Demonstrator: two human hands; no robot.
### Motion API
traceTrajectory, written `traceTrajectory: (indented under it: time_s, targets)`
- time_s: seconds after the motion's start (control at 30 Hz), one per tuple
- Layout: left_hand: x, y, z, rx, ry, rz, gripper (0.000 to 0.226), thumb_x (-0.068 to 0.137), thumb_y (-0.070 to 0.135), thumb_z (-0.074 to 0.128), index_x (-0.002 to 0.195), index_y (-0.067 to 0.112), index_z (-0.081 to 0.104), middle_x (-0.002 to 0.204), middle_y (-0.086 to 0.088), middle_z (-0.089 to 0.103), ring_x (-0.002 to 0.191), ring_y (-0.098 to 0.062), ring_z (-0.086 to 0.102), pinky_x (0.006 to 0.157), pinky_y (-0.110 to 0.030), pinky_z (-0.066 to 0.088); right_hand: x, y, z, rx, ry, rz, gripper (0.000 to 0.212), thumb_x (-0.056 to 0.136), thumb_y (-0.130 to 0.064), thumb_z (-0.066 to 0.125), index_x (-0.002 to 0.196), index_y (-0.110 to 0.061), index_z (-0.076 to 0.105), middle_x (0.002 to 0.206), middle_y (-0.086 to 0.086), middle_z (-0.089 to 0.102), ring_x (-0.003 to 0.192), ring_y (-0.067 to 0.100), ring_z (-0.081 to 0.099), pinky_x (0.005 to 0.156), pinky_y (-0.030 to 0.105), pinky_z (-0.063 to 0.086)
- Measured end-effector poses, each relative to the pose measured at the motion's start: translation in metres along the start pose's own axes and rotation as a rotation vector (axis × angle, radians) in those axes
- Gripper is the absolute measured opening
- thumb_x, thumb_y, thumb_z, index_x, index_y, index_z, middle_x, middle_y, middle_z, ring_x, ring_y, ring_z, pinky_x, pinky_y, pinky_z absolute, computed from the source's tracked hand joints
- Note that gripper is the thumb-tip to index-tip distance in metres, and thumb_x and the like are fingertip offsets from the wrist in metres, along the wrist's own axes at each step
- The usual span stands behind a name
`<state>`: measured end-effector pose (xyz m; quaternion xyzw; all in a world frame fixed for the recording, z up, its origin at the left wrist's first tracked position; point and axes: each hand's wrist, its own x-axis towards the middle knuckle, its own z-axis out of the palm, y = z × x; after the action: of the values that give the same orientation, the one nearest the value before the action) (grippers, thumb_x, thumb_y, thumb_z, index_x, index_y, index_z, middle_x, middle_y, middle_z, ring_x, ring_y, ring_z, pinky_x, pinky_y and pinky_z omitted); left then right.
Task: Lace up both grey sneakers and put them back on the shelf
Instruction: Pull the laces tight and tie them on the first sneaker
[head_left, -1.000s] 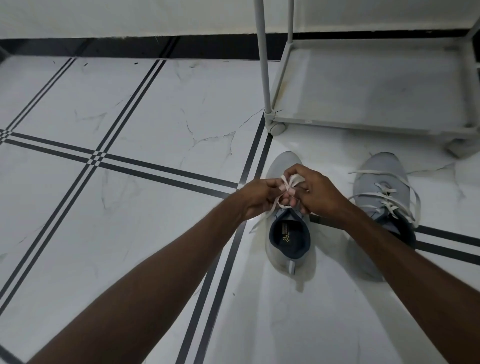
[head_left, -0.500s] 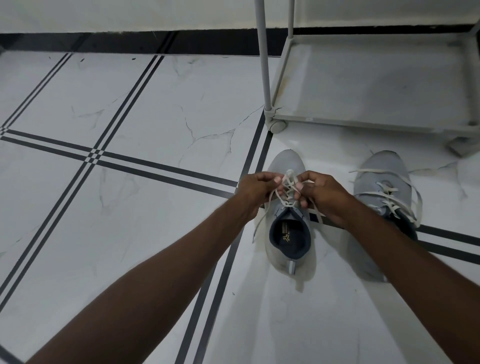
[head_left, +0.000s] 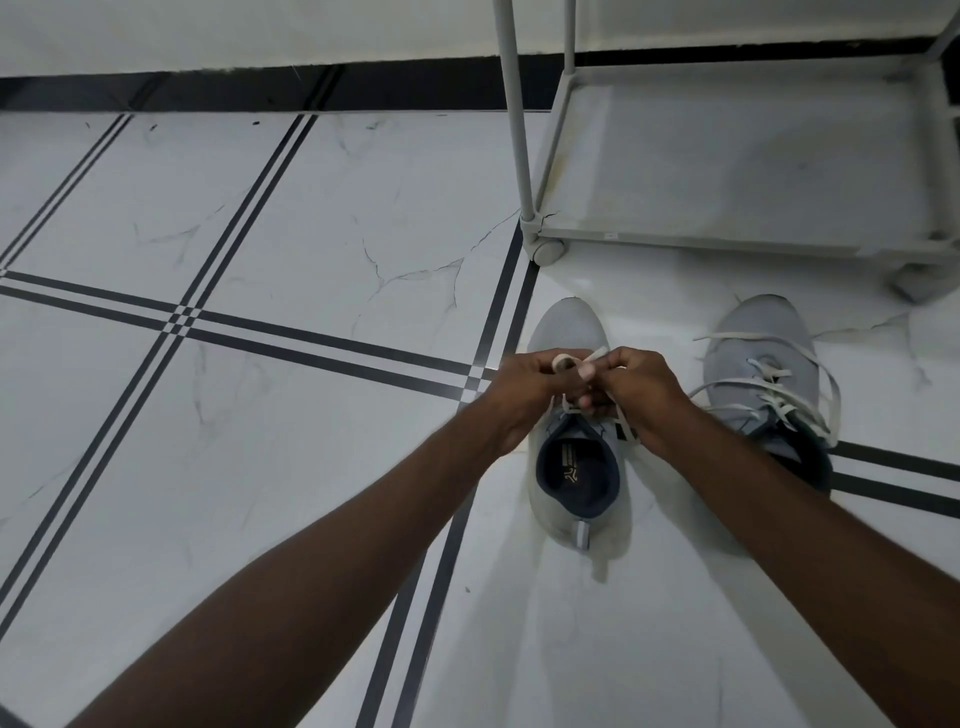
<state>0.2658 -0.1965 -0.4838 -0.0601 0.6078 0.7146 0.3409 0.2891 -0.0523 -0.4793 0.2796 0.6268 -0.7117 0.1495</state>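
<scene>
Two grey sneakers stand on the floor, toes toward the shelf. Over the left sneaker (head_left: 569, 322) my two hands meet above its tongue. My left hand (head_left: 524, 382) pinches a loop of the white lace (head_left: 597, 355). My right hand (head_left: 636, 384) grips the other lace strand right beside it, fingers closed. The dark blue inside of this sneaker shows below my hands. The right sneaker (head_left: 753, 332) sits apart, its white laces (head_left: 779, 400) threaded loosely and spilling over its sides, its heel hidden behind my right forearm.
A low light-grey shelf (head_left: 727, 241) on small wheels stands just beyond the sneakers, with upright posts at its left corner. The floor is white marble tile with dark stripe lines. A black skirting runs along the far wall.
My hands have come back together over the left sneaker after pulling slightly apart, and the lace is now bunched in a loop between my fingers. The right sneaker has not moved.
</scene>
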Motion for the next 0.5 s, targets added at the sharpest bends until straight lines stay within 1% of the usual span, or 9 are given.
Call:
traceTrajectory:
  time_s: [0.03, 0.1, 0.17, 0.23, 0.3, 0.37, 0.43, 0.5]
  targets:
    - [0.001, -0.002, 0.002, 0.006, 0.025, 0.02, 0.034, 0.085, 0.008, 0.073, 0.117, -0.004, 0.068, 0.084, -0.016, 0.062, 0.067, -0.021, 0.058, 0.081, -0.039, 0.054, 0.0, 0.0, 0.001, 0.009, -0.001, 0.009, 0.013, 0.084, -0.004, 0.072, 0.085, -0.002, 0.059, 0.065, 0.018, 0.067, 0.046, 0.018, 0.062, 0.049, 0.029, 0.056]
    - [0.004, -0.004, 0.003, 0.023, 0.12, 0.044, 0.026, 0.087, 0.004, 0.071, 0.111, -0.005, 0.071, 0.079, -0.017, 0.063, 0.059, -0.019, 0.057, 0.073, -0.037, 0.057, 0.0, 0.001, 0.002, 0.056, -0.045, 0.029, 0.011, 0.086, -0.003, 0.07, 0.086, -0.002, 0.059, 0.066, 0.018, 0.067, 0.048, 0.018, 0.064, 0.051, 0.028, 0.057]
    - [0.006, -0.003, 0.004, 0.033, 0.217, 0.039, 0.021, 0.09, 0.004, 0.066, 0.107, -0.007, 0.071, 0.077, -0.017, 0.063, 0.053, -0.018, 0.058, 0.063, -0.031, 0.057, 0.002, 0.004, 0.0, 0.113, -0.114, 0.038, 0.013, 0.088, -0.008, 0.069, 0.088, -0.001, 0.058, 0.067, 0.016, 0.068, 0.049, 0.016, 0.065, 0.051, 0.026, 0.056]
    - [0.007, -0.001, 0.002, 0.025, 0.27, 0.015, 0.022, 0.092, 0.005, 0.064, 0.108, -0.008, 0.07, 0.078, -0.018, 0.066, 0.052, -0.015, 0.06, 0.059, -0.025, 0.057, 0.006, 0.004, -0.004, 0.12, -0.184, 0.062, 0.009, 0.092, -0.007, 0.063, 0.091, -0.001, 0.057, 0.069, 0.016, 0.065, 0.05, 0.015, 0.062, 0.052, 0.025, 0.055]
    - [0.006, 0.002, 0.0, 0.03, 0.246, 0.001, 0.022, 0.094, 0.006, 0.062, 0.11, -0.008, 0.07, 0.081, -0.016, 0.069, 0.056, -0.013, 0.063, 0.059, -0.021, 0.056, 0.009, 0.003, -0.009, 0.092, -0.23, 0.093, 0.004, 0.095, -0.003, 0.056, 0.092, -0.002, 0.057, 0.07, 0.015, 0.062, 0.049, 0.015, 0.057, 0.05, 0.025, 0.052]
    - [0.002, 0.005, -0.003, 0.09, 0.166, 0.008, 0.02, 0.095, 0.007, 0.06, 0.108, -0.004, 0.07, 0.086, -0.015, 0.069, 0.063, -0.013, 0.065, 0.064, -0.021, 0.055, 0.012, 0.002, -0.013, 0.077, -0.246, 0.126, 0.012, 0.096, 0.001, 0.051, 0.088, -0.003, 0.057, 0.067, 0.013, 0.06, 0.047, 0.014, 0.052, 0.047, 0.024, 0.048]
    - [-0.001, 0.011, -0.009, 0.205, 0.071, 0.036, 0.019, 0.095, 0.008, 0.06, 0.106, -0.002, 0.071, 0.094, -0.017, 0.07, 0.075, -0.015, 0.067, 0.07, -0.021, 0.056, 0.014, 0.001, -0.015, 0.06, -0.247, 0.147, 0.015, 0.097, 0.002, 0.048, 0.087, -0.005, 0.057, 0.066, 0.013, 0.059, 0.047, 0.014, 0.049, 0.044, 0.022, 0.045]
    - [-0.003, 0.018, -0.014, 0.39, -0.018, 0.104, 0.012, 0.092, 0.007, 0.064, 0.098, 0.004, 0.074, 0.093, -0.014, 0.072, 0.075, -0.011, 0.067, 0.069, -0.021, 0.055, 0.016, 0.0, -0.016, 0.006, -0.237, 0.126, 0.014, 0.097, 0.0, 0.05, 0.087, -0.005, 0.058, 0.069, 0.013, 0.058, 0.047, 0.013, 0.046, 0.043, 0.021, 0.044]
